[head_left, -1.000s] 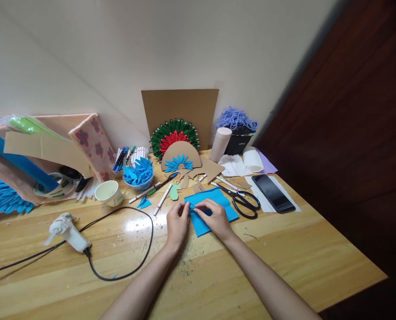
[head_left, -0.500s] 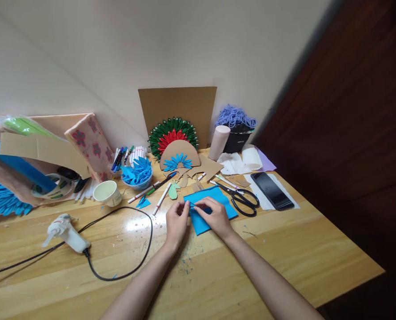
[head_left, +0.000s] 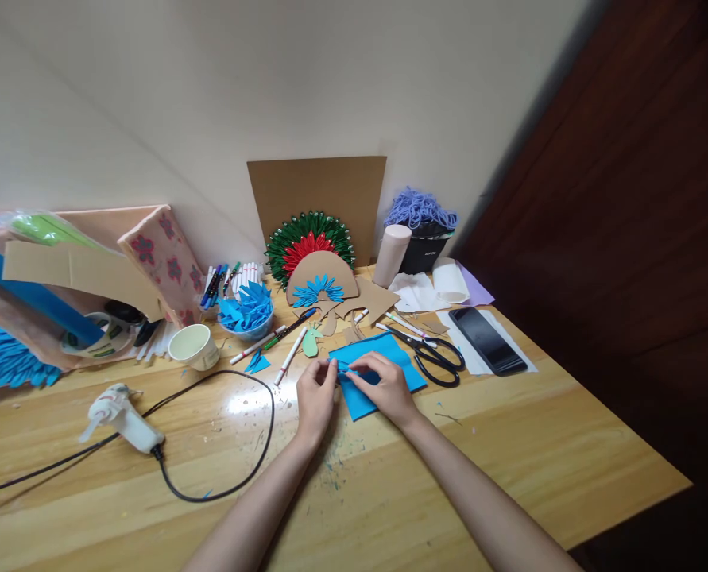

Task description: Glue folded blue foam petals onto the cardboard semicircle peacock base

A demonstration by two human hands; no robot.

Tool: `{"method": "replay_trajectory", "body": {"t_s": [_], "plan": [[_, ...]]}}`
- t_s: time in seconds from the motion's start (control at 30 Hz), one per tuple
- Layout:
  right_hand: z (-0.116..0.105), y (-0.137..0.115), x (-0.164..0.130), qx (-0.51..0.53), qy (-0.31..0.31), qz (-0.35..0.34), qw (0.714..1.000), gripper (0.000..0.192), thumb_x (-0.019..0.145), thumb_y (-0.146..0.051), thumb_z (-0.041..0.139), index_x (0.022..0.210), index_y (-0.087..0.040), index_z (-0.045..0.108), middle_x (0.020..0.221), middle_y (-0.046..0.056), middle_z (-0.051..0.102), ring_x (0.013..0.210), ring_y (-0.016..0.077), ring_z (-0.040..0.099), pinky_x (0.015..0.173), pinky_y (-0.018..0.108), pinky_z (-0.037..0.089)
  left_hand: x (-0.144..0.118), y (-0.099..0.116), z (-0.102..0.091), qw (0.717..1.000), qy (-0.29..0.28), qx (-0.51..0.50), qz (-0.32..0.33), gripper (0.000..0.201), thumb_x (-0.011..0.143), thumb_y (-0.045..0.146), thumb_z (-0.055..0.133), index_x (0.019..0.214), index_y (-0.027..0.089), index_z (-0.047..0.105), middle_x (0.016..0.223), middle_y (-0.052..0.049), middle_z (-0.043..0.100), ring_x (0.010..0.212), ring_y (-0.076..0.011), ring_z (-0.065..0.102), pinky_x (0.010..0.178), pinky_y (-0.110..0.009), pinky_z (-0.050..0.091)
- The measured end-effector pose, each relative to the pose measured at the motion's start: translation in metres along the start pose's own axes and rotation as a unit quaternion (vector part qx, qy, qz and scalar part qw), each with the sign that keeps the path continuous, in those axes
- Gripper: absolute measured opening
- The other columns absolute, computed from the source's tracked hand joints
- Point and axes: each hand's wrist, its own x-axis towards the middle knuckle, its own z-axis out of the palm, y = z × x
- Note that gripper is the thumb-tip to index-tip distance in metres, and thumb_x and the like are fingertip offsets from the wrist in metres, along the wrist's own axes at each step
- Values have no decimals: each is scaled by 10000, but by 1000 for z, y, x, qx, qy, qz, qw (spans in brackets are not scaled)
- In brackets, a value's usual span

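Observation:
A blue sheet of paper lies on the wooden table in front of me. My left hand pinches a small folded blue paper piece at its left tip, over the sheet's left edge. My right hand presses down on the same piece from the right, fingers curled over it. Most of the piece is hidden under my fingers.
Black scissors and a phone lie to the right. Markers, a bowl of blue folded pieces, a paper cup and a corded glue gun sit left. Cardboard fan crafts stand behind.
Both hands stay on the blue piece with only slight finger shifts. The view has wobbled a little.

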Motion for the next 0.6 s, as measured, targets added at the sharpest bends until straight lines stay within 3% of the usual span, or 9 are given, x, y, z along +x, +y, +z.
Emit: {"method": "replay_trajectory", "body": {"t_s": [0.6], "plan": [[-1,0,1,-11,-1,-13,1000,60,797,-207,581,755,-208,623,730,32,631,719,175,581,656,298,479,-1,-1,0,1000,-22,-13,1,273,763,415,550,726,145,576,663,-17,576,627,-136,533,589,-222,422]]}}
